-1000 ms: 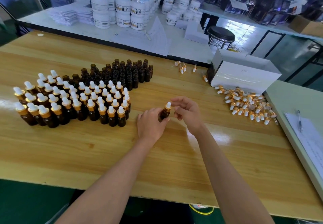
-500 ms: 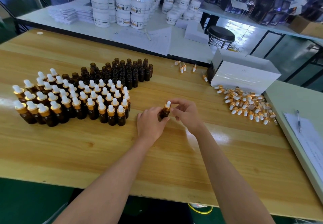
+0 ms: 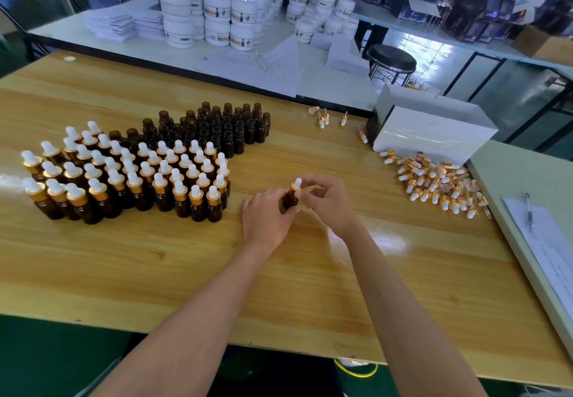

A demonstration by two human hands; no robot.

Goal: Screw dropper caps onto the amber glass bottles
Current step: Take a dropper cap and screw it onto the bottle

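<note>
My left hand [image 3: 266, 220] grips the body of a small amber bottle [image 3: 290, 199] held above the middle of the wooden table [image 3: 186, 266]. My right hand [image 3: 330, 201] pinches its gold-collared dropper cap [image 3: 297, 185] with white bulb, fingertips on the collar. Left of my hands stands a block of several capped bottles [image 3: 130, 176]. Behind that block stand several uncapped amber bottles [image 3: 223, 126]. A heap of loose dropper caps [image 3: 434, 182] lies to the right.
A white box [image 3: 434, 130] stands behind the heap, with a few stray caps [image 3: 324, 119] left of it. A clipboard with papers and a pen [image 3: 529, 210] lies at the right edge. White jars [image 3: 214, 15] fill the far table beside a black stool [image 3: 391, 58].
My right fingers have shifted around the cap's collar, while the left hand and bottle stay nearly in place. The view has drifted slightly.
</note>
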